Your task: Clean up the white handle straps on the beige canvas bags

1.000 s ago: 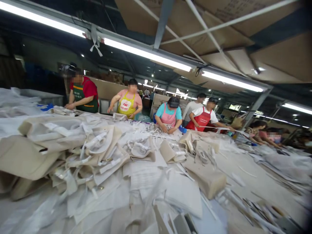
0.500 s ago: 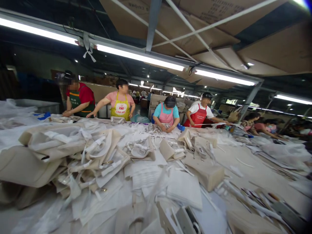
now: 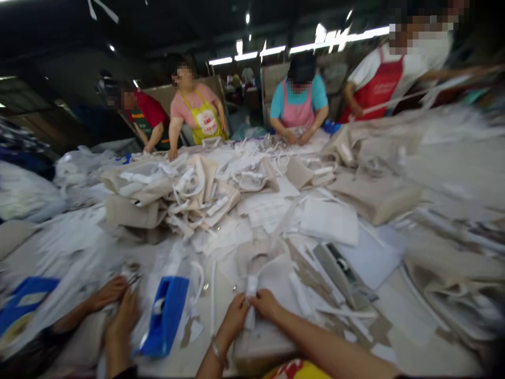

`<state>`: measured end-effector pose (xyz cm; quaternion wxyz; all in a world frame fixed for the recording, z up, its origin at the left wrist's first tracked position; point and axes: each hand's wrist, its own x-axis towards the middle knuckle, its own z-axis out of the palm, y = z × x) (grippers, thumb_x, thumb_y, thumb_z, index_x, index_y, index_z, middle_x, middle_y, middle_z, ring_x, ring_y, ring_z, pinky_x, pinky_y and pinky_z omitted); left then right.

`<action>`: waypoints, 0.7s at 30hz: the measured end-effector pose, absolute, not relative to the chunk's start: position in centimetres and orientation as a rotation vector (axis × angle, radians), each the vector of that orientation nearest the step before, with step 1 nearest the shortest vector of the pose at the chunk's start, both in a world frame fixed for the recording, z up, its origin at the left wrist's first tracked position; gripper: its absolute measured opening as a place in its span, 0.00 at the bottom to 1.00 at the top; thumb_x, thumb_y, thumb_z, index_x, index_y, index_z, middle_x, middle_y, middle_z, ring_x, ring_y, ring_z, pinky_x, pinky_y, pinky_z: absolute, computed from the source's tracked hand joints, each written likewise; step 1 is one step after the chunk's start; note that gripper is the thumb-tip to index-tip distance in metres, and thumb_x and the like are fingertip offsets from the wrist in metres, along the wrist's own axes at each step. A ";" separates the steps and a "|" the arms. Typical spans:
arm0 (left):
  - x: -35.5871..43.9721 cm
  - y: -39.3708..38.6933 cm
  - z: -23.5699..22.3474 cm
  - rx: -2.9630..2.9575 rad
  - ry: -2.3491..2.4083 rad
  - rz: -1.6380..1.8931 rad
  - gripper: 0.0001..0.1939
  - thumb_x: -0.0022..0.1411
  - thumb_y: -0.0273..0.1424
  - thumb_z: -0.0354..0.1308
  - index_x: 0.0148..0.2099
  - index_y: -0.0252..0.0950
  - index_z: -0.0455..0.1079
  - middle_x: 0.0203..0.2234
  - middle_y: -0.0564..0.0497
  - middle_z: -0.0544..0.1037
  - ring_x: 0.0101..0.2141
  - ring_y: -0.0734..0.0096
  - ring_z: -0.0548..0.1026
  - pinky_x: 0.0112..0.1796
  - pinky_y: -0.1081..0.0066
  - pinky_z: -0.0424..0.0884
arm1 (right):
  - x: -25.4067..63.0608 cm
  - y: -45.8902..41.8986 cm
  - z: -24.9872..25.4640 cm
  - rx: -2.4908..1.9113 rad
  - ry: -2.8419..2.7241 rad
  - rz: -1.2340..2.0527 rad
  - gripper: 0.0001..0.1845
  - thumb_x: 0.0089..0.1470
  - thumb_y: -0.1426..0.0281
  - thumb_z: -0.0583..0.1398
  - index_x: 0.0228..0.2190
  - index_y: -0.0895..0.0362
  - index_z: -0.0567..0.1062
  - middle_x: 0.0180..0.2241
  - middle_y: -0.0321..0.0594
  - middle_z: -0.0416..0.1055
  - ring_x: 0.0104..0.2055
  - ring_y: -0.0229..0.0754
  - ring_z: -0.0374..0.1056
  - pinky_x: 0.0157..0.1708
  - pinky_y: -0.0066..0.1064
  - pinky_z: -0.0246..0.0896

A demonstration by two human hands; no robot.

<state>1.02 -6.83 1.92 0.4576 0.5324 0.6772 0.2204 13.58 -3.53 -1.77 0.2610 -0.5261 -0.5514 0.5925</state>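
Note:
Near the bottom middle of the head view, my left hand [image 3: 233,317] and my right hand [image 3: 265,305] meet with fingers pinched together. Between them is a white wrapping strip [image 3: 251,284], around what looks like the strap of a beige bag [image 3: 272,271]. The bag's body lies in front of me, partly under my forearms. A bracelet circles my left wrist. To the left of my hands stands a blue tape dispenser [image 3: 165,313]. Loose small metal bits [image 3: 205,287] lie just left of the bag. Some blur hides finer detail at my fingertips.
At lower left, a co-worker's hands [image 3: 118,300] handle a small item beside another blue dispenser [image 3: 29,300]. A grey dispenser [image 3: 343,276] lies to the right. Beige bags [image 3: 136,213] and white sheets [image 3: 329,221] are heaped ahead. Several people work across the table.
The view has tilted down and shifted. Both my hands, the held strip, the blue dispensers and the neighbouring co-worker's hands now show; the overhead lamps and cardboard have left the view.

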 end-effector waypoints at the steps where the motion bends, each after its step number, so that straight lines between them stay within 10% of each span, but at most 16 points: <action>1: 0.5 -7.5 0.9 1.306 1.652 0.513 0.11 0.54 0.31 0.50 0.41 0.35 0.66 0.40 0.50 0.70 0.42 0.71 0.66 0.46 0.66 0.60 | 12.9 -4.9 -2.5 -1.448 -1.475 1.730 0.15 0.47 0.64 0.56 0.21 0.64 0.71 0.14 0.33 0.63 0.15 0.32 0.59 0.18 0.25 0.60; 10: -2.5 -12.2 -2.7 1.023 1.856 0.708 0.23 0.50 0.37 0.52 0.48 0.30 0.62 0.49 0.42 0.62 0.49 0.65 0.61 0.50 0.68 0.55 | 26.0 -8.4 -3.0 -1.741 -1.625 0.902 0.20 0.46 0.59 0.52 0.38 0.60 0.69 0.40 0.48 0.66 0.41 0.46 0.63 0.41 0.38 0.58; 21: -4.1 -13.4 -2.4 0.853 1.556 0.721 0.27 0.51 0.48 0.47 0.43 0.30 0.65 0.41 0.44 0.71 0.42 0.64 0.68 0.43 0.68 0.63 | 23.9 -13.9 -5.0 -1.797 -0.949 1.532 0.21 0.46 0.55 0.51 0.30 0.57 0.73 0.41 0.47 0.68 0.48 0.47 0.59 0.46 0.38 0.56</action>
